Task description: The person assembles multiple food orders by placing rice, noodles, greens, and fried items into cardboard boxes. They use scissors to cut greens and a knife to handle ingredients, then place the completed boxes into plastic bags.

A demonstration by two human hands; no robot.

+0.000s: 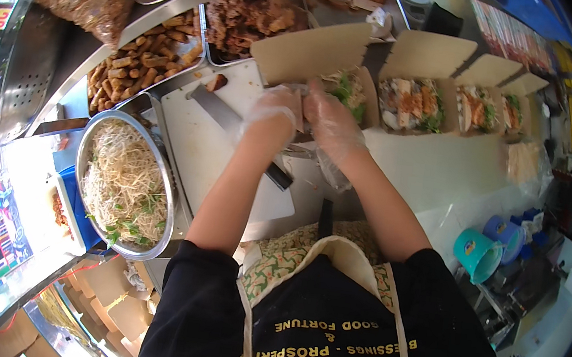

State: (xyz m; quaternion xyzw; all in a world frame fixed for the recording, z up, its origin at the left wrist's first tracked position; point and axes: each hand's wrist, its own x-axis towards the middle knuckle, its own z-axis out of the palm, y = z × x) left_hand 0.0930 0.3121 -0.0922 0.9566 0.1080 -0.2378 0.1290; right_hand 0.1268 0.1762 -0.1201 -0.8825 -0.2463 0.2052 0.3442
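Note:
Both my hands wear clear plastic gloves and meet at the left end of an open cardboard takeaway box (371, 110), which holds sprouts and green leaves. My left hand (276, 109) has its fingers curled in; my right hand (332, 123) presses close against it, over the box. A brownish strip shows between them, too covered by the fingers to name. Left of my hands, a knife (216, 109) with a black handle lies slanting across the white cutting board (187, 141). Below my hands, a shiny metal utensil (298, 151) is partly hidden.
Several filled boxes (413, 101) stand lids up to the right. A metal bowl of noodle-like strands and sprouts (169, 225) sits at the left. Behind the board are trays of cut rolls (131, 70) and browned meat (256, 18). A teal bucket (476, 255) is at the right.

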